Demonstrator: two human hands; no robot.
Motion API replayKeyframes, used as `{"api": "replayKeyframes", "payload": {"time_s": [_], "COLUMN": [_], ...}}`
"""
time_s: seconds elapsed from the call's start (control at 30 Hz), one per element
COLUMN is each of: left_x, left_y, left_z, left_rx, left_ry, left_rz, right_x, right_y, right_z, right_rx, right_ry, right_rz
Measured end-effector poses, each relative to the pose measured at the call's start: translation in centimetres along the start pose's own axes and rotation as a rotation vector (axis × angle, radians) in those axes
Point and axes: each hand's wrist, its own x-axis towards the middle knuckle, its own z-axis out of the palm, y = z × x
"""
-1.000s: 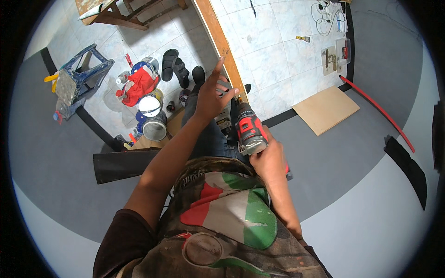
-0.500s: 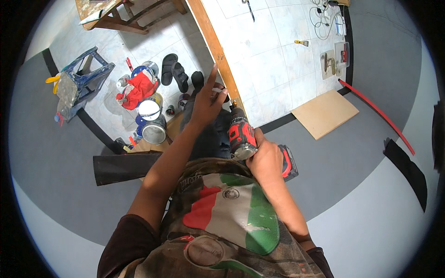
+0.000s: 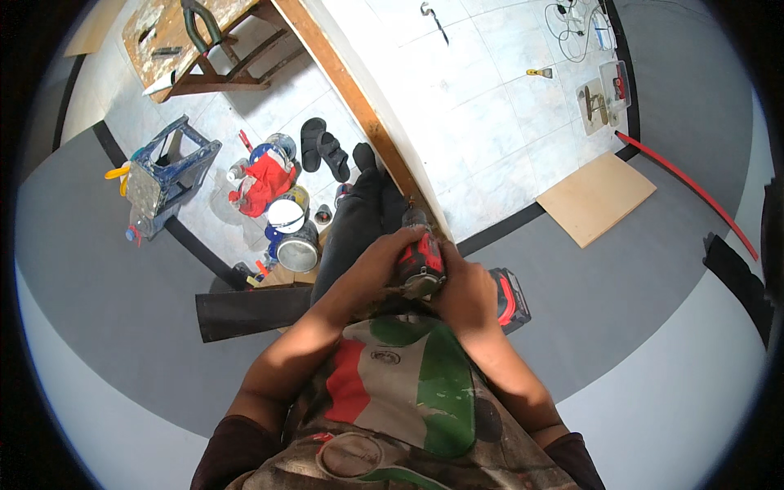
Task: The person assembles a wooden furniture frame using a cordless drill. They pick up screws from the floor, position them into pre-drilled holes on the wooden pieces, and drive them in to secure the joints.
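A red and black cordless drill lies across both my hands, its chuck at the edge of a long wooden board. My right hand is wrapped round the grip, with the battery sticking out to its right. On the drill's left side, my left hand presses against the body, its fingers closed round it and partly hidden. A small brass-coloured piece seems to sit where the chuck meets the wood; I cannot make out its kind.
Paint cans, a red cloth, black sandals and a paint-stained blue stool stand left. Behind them is a wooden table. To the right lie a thin wooden panel, a red tube and a putty knife.
My left hand has come down from the board's edge onto the drill's body. The view has shifted, so the surroundings appear lower, and more of the table shows.
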Motion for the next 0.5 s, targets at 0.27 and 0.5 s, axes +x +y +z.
{"api": "replayKeyframes", "payload": {"time_s": [0.27,0.5], "left_x": [0.4,0.8], "left_y": [-0.6,-0.4], "left_z": [0.7,-0.7], "left_rx": [-0.48,-0.304], "left_ry": [-0.014,0.095], "left_rz": [-0.246,-0.313], "right_x": [0.7,0.1], "right_y": [0.5,-0.3], "right_z": [0.0,1.5], "right_rx": [-0.069,-0.048], "right_ry": [-0.082,-0.152], "right_rz": [-0.019,0.106]}}
